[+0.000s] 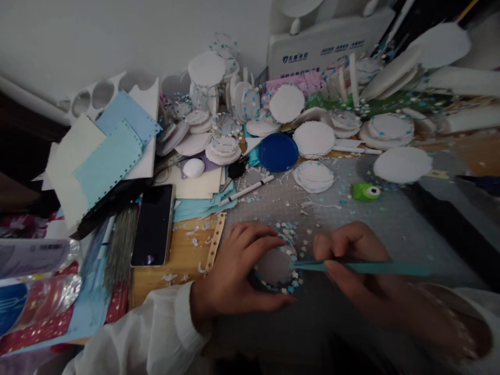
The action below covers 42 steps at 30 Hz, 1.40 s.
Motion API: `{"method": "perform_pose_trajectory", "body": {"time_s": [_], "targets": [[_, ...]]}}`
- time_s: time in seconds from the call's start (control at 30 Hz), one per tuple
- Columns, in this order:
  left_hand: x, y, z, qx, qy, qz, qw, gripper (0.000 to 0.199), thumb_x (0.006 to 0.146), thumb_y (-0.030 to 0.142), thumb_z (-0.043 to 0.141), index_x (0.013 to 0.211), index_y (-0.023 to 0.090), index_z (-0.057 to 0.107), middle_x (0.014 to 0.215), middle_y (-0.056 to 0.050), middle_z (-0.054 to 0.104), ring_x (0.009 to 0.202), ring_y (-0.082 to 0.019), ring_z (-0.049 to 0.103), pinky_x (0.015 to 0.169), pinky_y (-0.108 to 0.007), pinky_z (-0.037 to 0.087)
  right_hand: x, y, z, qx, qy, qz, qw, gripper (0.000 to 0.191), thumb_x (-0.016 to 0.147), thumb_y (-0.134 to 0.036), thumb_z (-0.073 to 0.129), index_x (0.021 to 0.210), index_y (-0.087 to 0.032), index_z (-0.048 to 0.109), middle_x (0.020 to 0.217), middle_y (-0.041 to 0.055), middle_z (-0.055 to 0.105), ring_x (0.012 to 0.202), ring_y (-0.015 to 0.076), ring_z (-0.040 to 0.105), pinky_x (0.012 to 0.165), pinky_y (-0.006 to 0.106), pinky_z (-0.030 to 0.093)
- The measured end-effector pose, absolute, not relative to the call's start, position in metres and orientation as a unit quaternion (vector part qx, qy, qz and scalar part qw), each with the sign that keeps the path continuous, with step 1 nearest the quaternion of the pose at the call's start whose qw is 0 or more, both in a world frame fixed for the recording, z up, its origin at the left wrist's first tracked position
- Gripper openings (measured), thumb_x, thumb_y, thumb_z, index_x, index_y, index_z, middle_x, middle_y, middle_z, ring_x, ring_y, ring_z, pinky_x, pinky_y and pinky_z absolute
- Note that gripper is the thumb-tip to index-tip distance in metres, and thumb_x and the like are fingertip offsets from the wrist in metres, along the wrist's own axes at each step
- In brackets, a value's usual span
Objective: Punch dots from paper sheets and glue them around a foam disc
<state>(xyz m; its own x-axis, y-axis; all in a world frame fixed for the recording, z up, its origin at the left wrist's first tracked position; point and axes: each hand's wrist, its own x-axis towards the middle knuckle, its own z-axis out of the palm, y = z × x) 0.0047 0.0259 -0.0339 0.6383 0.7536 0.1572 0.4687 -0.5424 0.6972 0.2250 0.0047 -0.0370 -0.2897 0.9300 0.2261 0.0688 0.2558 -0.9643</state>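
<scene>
On the grey cutting mat [269, 203] lies a round disc [275, 265] with small white and blue flowers around its rim. My left hand [246, 271] curves around the disc's left side, thumb at the lower edge and fingers over the upper edge. My right hand [355, 260], slightly blurred, pinches a long teal strip-like tool [386, 268], apparently tweezers. The tool's narrow tip meets the disc's right rim. Loose small flowers [287, 229] are scattered just above the disc.
Many white discs and flowered rings [313, 176] crowd the back, around a blue lid [278, 152]. A green punch [365, 191] sits right of centre. At left are a phone [153, 225], coloured paper [109, 161] and plastic bottles [39, 302]. A black strip [453, 229] lies at right.
</scene>
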Motion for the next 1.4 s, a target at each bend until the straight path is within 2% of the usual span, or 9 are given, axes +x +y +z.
{"method": "perform_pose_trajectory", "body": {"time_s": [0.3,0.5,0.8,0.97,1.1,1.2,1.33,1.4], "targets": [[0.004,0.026,-0.033,0.851,0.35,0.238,0.31,0.063,0.067,0.048,0.076,0.118,0.02,0.055,0.118,-0.011,0.061,0.109,-0.028,0.056,0.092,-0.041,0.041,0.225,0.004,-0.033,-0.387,-0.65,0.482,0.441,0.019,0.089,-0.008,0.042,0.088,-0.027,0.037,0.072,-0.0033,0.047,0.053,0.0109,0.041,0.043,0.021,0.035],[0.004,0.026,-0.034,0.853,0.34,0.243,0.313,0.064,0.066,0.046,0.077,0.119,0.019,0.054,0.118,-0.012,0.06,0.109,-0.028,0.056,0.093,-0.042,0.041,0.226,0.004,-0.04,-0.371,-0.616,0.518,0.462,0.012,0.095,-0.017,0.041,0.09,-0.026,0.037,0.072,-0.0027,0.045,0.055,0.0119,0.041,0.046,0.023,0.037],[0.004,0.026,-0.033,0.85,0.336,0.247,0.322,0.064,0.067,0.045,0.076,0.121,0.02,0.051,0.121,-0.012,0.06,0.111,-0.029,0.055,0.095,-0.043,0.041,0.227,0.003,-0.036,-0.368,-0.631,0.525,0.436,0.012,0.095,-0.016,0.042,0.089,-0.026,0.038,0.075,-0.0025,0.047,0.057,0.0105,0.042,0.048,0.021,0.039],[0.003,0.026,-0.034,0.844,0.335,0.254,0.334,0.068,0.066,0.043,0.078,0.122,0.019,0.049,0.123,-0.012,0.057,0.113,-0.029,0.053,0.097,-0.043,0.041,0.233,0.006,-0.038,-0.412,-0.571,0.517,0.488,0.006,0.094,-0.027,0.05,0.09,-0.026,0.045,0.077,-0.0014,0.052,0.061,0.0121,0.047,0.052,0.023,0.044],[0.0,0.023,-0.038,0.825,0.351,0.258,0.36,0.073,0.064,0.042,0.08,0.125,0.021,0.046,0.129,-0.012,0.051,0.119,-0.029,0.05,0.1,-0.042,0.041,0.242,0.015,-0.042,-0.463,-0.518,0.471,0.543,0.008,0.09,-0.031,0.058,0.096,-0.026,0.055,0.077,-0.001,0.056,0.06,0.012,0.053,0.051,0.023,0.046],[-0.002,0.021,-0.04,0.803,0.367,0.295,0.364,0.072,0.065,0.04,0.081,0.126,0.022,0.045,0.129,-0.011,0.051,0.119,-0.027,0.049,0.099,-0.039,0.041,0.247,0.025,-0.04,-0.493,-0.535,0.409,0.552,0.008,0.089,-0.029,0.059,0.096,-0.026,0.06,0.076,0.0008,0.059,0.062,0.0138,0.059,0.052,0.024,0.048],[-0.004,0.018,-0.042,0.776,0.377,0.354,0.36,0.067,0.068,0.034,0.078,0.126,0.024,0.046,0.124,-0.009,0.054,0.115,-0.026,0.052,0.098,-0.038,0.042,0.249,0.035,-0.037,-0.489,-0.651,0.26,0.519,0.004,0.086,-0.024,0.062,0.088,-0.027,0.065,0.083,0.003,0.064,0.077,0.0187,0.063,0.068,0.031,0.053],[-0.004,0.017,-0.042,0.769,0.381,0.364,0.362,0.067,0.068,0.03,0.077,0.127,0.024,0.046,0.122,-0.008,0.055,0.114,-0.026,0.053,0.096,-0.038,0.043,0.248,0.037,-0.037,-0.47,-0.687,0.231,0.504,0.005,0.085,-0.023,0.062,0.088,-0.027,0.065,0.086,0.002,0.067,0.085,0.0195,0.064,0.075,0.032,0.054]]}}
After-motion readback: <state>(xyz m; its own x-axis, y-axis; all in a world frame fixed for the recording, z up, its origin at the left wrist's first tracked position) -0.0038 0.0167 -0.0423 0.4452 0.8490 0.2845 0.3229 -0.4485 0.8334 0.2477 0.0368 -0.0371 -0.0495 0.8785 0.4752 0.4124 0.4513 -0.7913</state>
